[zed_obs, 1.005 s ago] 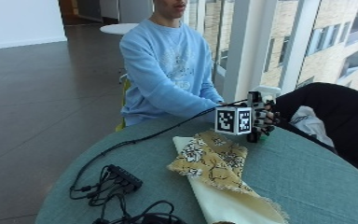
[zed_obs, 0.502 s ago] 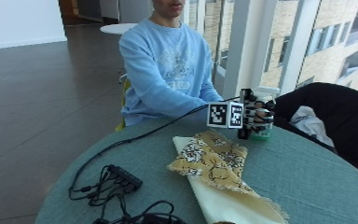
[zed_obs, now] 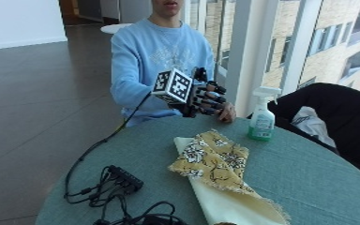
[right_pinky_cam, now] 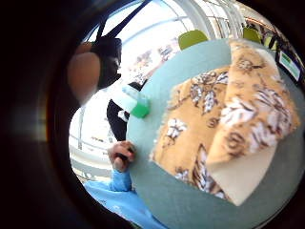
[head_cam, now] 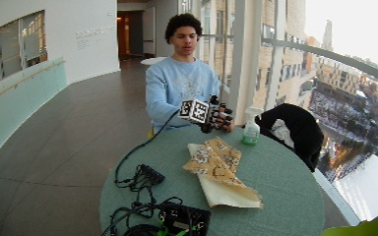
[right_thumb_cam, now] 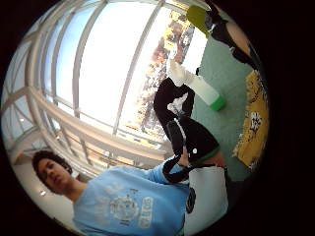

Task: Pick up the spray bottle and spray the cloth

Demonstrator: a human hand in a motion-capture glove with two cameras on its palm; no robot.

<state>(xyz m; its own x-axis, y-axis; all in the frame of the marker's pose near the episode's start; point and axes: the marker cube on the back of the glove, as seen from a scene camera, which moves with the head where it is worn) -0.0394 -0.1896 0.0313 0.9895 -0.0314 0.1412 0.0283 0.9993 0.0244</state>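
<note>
**Gloved hand hovering in the air, bottle standing untouched**

While the cloth (zed_obs: 221,180) is lying nearest the camera on the round green table (zed_obs: 330,173), its yellow flowered layer is sitting folded over a plain cream layer that is trailing toward the near edge. Only the wide outside view is showing the black box and tangle of cables (head_cam: 151,206) at the table's near rim. Past the cloth, toward the window, the spray bottle (zed_obs: 262,119) is standing upright on the table with its white trigger head on top; pale green liquid is filling part of it. Both palm views are catching it from the side, well apart from the palm, with its green base on the tabletop. Farther back, the right hand (zed_obs: 205,97) is hanging in the air above the table's far edge, fingers loosely curled and gripping nothing. Just behind it, the bare left hand (zed_obs: 225,112) is resting at the table's rim, which the little-finger-side palm view is showing more plainly.
</note>
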